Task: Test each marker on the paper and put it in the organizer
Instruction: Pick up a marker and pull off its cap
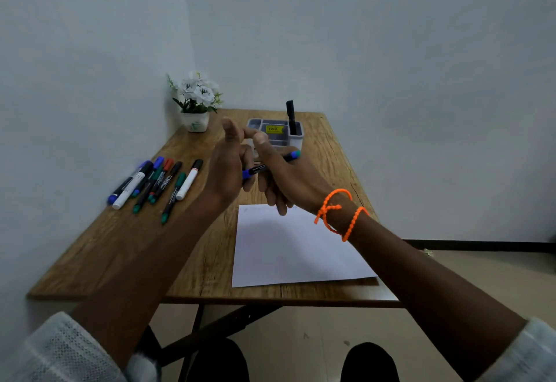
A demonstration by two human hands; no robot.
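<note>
While raised above the paper point(288, 246), both hands together, right hand point(288, 180) gripping blue marker point(270, 164), left hand point(228, 164) seemingly pinching its cap.

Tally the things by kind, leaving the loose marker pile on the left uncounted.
Markers: 2, a black marker standing in the organizer and a blue-capped marker in the right hand
Organizer: 1
Paper sheet: 1
Flower pot: 1
Total: 5
</note>
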